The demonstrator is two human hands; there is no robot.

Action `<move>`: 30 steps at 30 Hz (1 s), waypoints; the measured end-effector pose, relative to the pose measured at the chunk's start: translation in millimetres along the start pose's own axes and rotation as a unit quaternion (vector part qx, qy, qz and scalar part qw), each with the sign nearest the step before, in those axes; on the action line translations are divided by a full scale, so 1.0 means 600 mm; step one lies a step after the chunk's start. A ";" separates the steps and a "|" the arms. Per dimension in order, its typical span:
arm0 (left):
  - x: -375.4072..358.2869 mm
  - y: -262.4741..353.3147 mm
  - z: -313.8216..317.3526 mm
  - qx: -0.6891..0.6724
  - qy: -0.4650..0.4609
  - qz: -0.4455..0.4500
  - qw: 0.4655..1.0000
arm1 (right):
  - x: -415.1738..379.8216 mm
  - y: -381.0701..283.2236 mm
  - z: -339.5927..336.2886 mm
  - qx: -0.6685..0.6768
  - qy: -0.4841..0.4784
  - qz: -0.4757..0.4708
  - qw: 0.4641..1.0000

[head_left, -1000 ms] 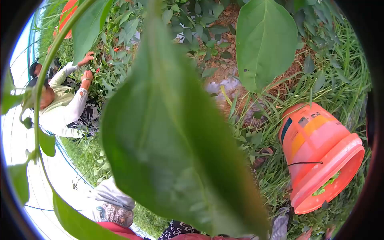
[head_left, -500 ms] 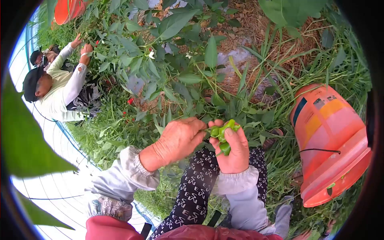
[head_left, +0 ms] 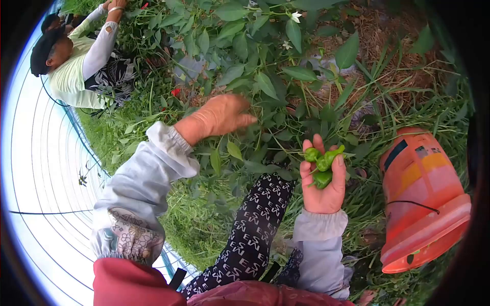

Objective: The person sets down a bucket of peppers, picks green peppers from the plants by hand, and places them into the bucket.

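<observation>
Several green peppers (head_left: 323, 166) rest in my right hand (head_left: 326, 194), whose fingers and thumb curl up round them. My left hand (head_left: 219, 116) is at the leaves of the pepper plants (head_left: 265, 84), left of my right hand; its thumb points right, and its other fingers are smeared by motion, so what they touch cannot be made out. White flowers (head_left: 295, 17) show among the leaves above. A red pepper (head_left: 176, 92) hangs in the plants to the left of my left hand.
An orange bucket (head_left: 421, 199) lies tilted in the grass at the right, its mouth toward me. A co-worker (head_left: 76, 64) in a dark cap crouches at the upper left, with another person partly visible behind. Plastic sheeting (head_left: 46, 173) lines the left side.
My left hand has moved up and away from my right hand. My right hand, with the peppers, has shifted right. The view has shifted, and the far orange bucket is out of sight.
</observation>
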State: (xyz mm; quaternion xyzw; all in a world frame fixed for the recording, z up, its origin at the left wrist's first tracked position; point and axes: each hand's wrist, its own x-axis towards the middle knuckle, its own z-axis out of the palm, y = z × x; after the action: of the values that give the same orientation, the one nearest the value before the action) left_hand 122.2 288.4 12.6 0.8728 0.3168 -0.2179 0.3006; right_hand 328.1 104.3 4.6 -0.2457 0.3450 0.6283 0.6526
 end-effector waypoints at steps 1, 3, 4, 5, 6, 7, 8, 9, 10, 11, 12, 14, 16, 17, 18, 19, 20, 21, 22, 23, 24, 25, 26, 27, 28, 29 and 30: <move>0.003 -0.031 -0.016 -0.036 0.073 0.005 0.997 | 0.000 0.003 -0.003 -0.002 0.002 0.002 1.000; 0.020 -0.087 -0.052 -0.156 0.142 -0.302 0.930 | 0.001 0.008 -0.011 -0.009 -0.006 -0.001 1.000; 0.021 -0.156 -0.045 -0.138 0.180 -0.334 0.915 | 0.003 0.010 -0.016 -0.015 -0.005 0.003 1.000; 0.027 -0.231 -0.027 -0.149 0.214 -0.343 0.903 | 0.006 0.011 -0.024 -0.016 -0.008 0.014 1.000; 0.033 -0.305 -0.010 -0.159 0.248 -0.349 0.890 | 0.007 0.015 -0.028 -0.015 -0.010 0.023 1.000; 0.049 -0.329 -0.013 -0.125 0.244 -0.376 0.885 | 0.007 0.019 -0.028 -0.019 -0.010 0.023 1.000; 0.063 -0.330 -0.019 -0.071 0.219 -0.395 0.889 | 0.009 0.022 -0.027 -0.025 -0.003 0.026 0.999; 0.078 -0.333 -0.024 -0.018 0.192 -0.410 0.891 | 0.012 0.025 -0.025 -0.031 0.004 0.028 0.999; 0.091 -0.335 -0.026 0.024 0.163 -0.418 0.893 | 0.014 0.027 -0.024 -0.036 0.004 0.025 0.999; 0.096 -0.333 -0.022 0.053 0.143 -0.422 0.894 | 0.015 0.029 -0.024 -0.038 0.011 0.033 0.999; 0.108 -0.331 -0.020 0.081 0.125 -0.425 0.893 | 0.017 0.028 -0.025 -0.038 0.015 0.039 0.998; 0.117 -0.332 -0.019 0.119 0.091 -0.425 0.893 | 0.019 0.030 -0.023 -0.039 0.016 0.044 0.998; 0.122 -0.331 -0.022 0.156 0.060 -0.416 0.894 | 0.023 0.034 -0.024 -0.040 0.018 0.052 0.998; 0.122 -0.329 -0.024 0.173 0.046 -0.410 0.894 | 0.023 0.037 -0.025 -0.041 0.019 0.053 0.998; 0.120 -0.327 -0.026 0.189 0.034 -0.404 0.895 | 0.024 0.040 -0.026 -0.040 0.025 0.056 0.997; 0.121 -0.324 -0.029 0.205 0.023 -0.398 0.894 | 0.025 0.041 -0.025 -0.041 0.029 0.059 0.997; 0.122 -0.320 -0.033 0.218 0.013 -0.391 0.894 | 0.027 0.041 -0.027 -0.042 0.028 0.059 0.997; 0.123 -0.317 -0.036 0.230 0.003 -0.381 0.896 | 0.027 0.042 -0.030 -0.045 0.029 0.062 0.997; 0.123 -0.314 -0.039 0.242 -0.005 -0.372 0.896 | 0.028 0.044 -0.031 -0.048 0.029 0.064 0.996; 0.124 -0.310 -0.042 0.255 -0.015 -0.366 0.895 | 0.028 0.043 -0.031 -0.050 0.028 0.066 0.996; 0.125 -0.308 -0.048 0.264 -0.023 -0.357 0.895 | 0.027 0.042 -0.031 -0.054 0.019 0.073 0.996; 0.127 -0.305 -0.055 0.276 -0.028 -0.349 0.895 | 0.028 0.041 -0.031 -0.056 0.010 0.077 0.995; 0.130 -0.301 -0.061 0.289 -0.038 -0.345 0.892 | 0.028 0.039 -0.031 -0.055 0.009 0.076 0.996; 0.132 -0.301 -0.070 0.300 -0.047 -0.335 0.892 | 0.027 0.039 -0.031 -0.054 0.011 0.075 0.996; 0.136 -0.301 -0.076 0.311 -0.054 -0.328 0.890 | 0.027 0.038 -0.030 -0.053 0.013 0.075 0.996; 0.136 -0.300 -0.083 0.321 -0.063 -0.321 0.889 | 0.027 0.038 -0.031 -0.052 0.011 0.073 0.996; 0.137 -0.298 -0.088 0.331 -0.071 -0.312 0.888 | 0.026 0.037 -0.032 -0.048 0.011 0.076 0.996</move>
State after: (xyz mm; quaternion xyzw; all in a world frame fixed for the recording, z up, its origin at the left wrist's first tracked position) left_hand 67.8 468.7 -65.1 0.7599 0.4605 -0.4539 -0.0676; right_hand 302.9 102.0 -16.8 -0.2569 0.3390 0.6893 0.5864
